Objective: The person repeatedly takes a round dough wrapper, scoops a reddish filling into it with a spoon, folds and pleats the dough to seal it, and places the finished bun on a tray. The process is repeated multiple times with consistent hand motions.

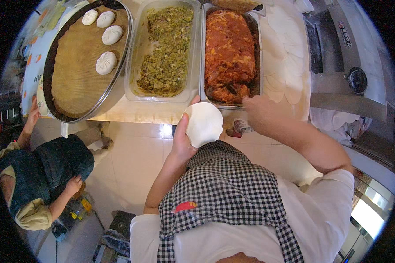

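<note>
A round, flat dough wrapper point(204, 124) lies across my left hand point(183, 134), with the thumb over its left edge. My right hand point(258, 107) is at the near right corner of a metal tray point(229, 107), its fingertips by the red minced filling point(229, 49). That hand is blurred, and whether it grips a tool is unclear. A dark hollow shows in the filling near it. To the left, a clear plastic tub point(131, 88) contains chopped green filling point(166, 49). Further left, several pleated buns point(106, 63) sit on the mesh liner of a round steamer tray point(79, 82).
Overlapping dough wrappers point(288, 49) cover the right end of the wooden worktop point(144, 111). Beyond it stands a metal machine point(345, 62) with a black knob point(357, 80). At left, another person point(49, 171) in a dark apron has one hand by the steamer tray.
</note>
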Tool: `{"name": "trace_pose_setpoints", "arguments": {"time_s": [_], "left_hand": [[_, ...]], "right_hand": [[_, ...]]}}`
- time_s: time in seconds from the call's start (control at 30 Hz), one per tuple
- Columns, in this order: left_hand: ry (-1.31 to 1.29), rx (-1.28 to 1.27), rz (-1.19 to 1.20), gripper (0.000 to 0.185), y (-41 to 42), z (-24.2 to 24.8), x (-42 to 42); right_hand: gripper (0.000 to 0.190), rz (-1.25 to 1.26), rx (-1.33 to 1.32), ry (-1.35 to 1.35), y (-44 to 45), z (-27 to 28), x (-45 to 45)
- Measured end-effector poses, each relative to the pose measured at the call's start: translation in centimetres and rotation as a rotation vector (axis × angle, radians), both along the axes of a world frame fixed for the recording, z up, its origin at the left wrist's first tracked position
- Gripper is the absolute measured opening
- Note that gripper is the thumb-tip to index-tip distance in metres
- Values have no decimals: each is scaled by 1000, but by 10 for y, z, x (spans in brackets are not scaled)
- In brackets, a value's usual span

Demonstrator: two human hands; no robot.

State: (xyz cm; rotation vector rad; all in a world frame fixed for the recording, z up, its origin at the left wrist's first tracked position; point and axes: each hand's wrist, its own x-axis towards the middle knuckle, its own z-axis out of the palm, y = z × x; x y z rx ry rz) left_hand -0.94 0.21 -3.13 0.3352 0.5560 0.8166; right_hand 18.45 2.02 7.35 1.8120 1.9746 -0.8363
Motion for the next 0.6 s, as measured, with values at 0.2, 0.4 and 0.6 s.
{"name": "trace_pose_setpoints", "arguments": {"time_s": [0.2, 0.4, 0.6], "left_hand": [[65, 16, -16, 67, -1, -6, -1], [37, -14, -7, 67, 0, -3, 0], [-11, -56, 8, 65, 1, 6, 0]], "right_hand": [[23, 26, -18, 66, 2, -34, 5], [36, -577, -288, 719, -4, -56, 55], [36, -1148, -387, 1187, -27, -58, 72]]}}
